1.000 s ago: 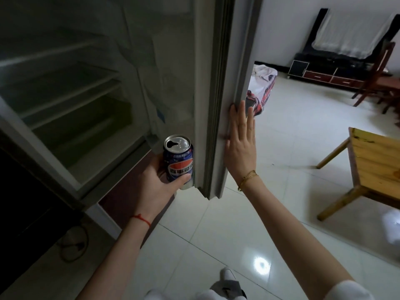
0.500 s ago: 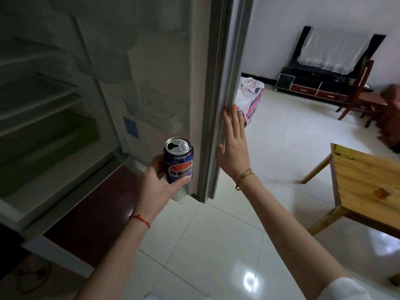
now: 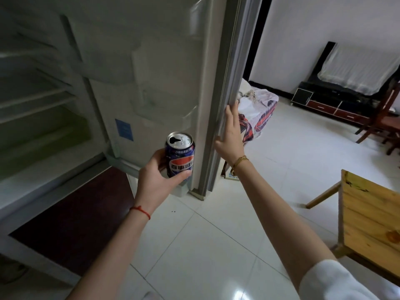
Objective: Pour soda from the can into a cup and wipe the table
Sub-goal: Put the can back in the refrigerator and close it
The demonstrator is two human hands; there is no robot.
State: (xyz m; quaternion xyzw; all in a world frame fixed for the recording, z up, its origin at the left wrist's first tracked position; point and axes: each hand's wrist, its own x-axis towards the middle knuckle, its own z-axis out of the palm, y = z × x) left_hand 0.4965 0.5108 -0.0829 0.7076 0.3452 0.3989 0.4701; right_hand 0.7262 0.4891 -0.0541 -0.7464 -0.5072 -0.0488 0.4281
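my left hand (image 3: 155, 180) wraps the can (image 3: 180, 157), upright, mouth already open, low in front of the fridge | my right hand (image 3: 229, 135) lies flat-fingered on the fridge door (image 3: 227, 83) edge | table (image 3: 372, 215) sits off to my right; no cup in view | keep the can upright.

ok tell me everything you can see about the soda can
The soda can is a dark blue metal can with a red, white and blue round logo and white lettering. Its silver top shows a dark opening, so it is already open. It stands upright in the air, held by the left hand, whose thumb lies across the lower front while the fingers wrap behind. It sits just in front of the open fridge door's lower edge. Whether it touches the door cannot be told.
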